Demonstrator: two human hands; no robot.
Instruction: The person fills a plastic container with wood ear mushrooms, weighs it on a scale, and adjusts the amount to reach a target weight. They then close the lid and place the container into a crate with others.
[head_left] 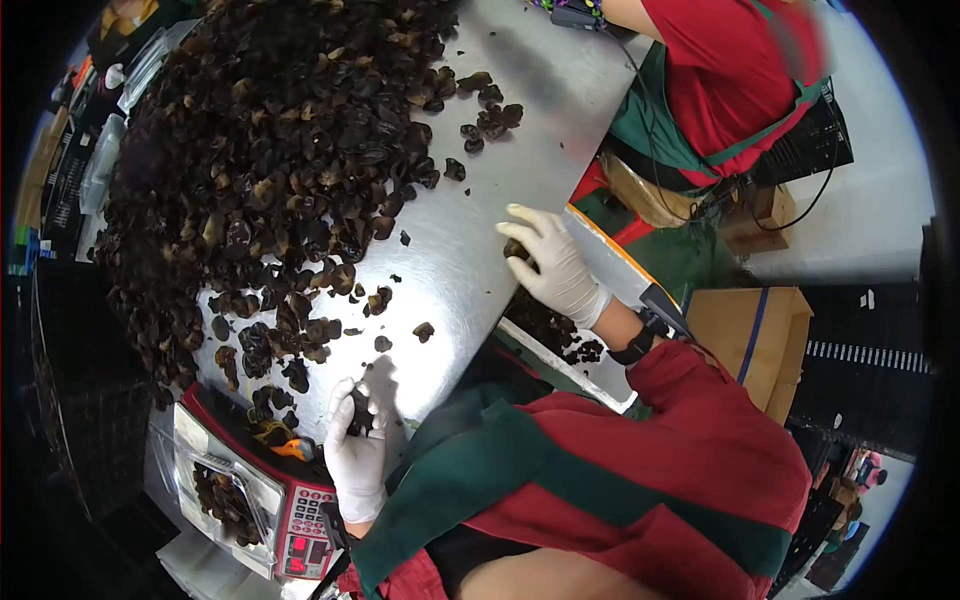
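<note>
My left hand [355,455], in a white glove, is over the near part of the metal table. Its fingers curl around a dark wood ear mushroom [359,410]. My right hand [550,262], gloved too, is at the table's edge, by a white bin [618,388] with dark pieces inside. A brown-black wood ear piece [516,250] shows between its thumb and bent fingers. A large heap of wood ear mushrooms [270,130] covers much of the steel table [545,90], and loose pieces lie between the heap and my hands.
Beside my left hand stands a red scale [310,515] bearing a clear plastic tray [268,492] of mushrooms. Something orange [293,449] lies by it. Across the table is a co-worker in a red sleeve [690,40]. A cardboard box [745,340] stands at right.
</note>
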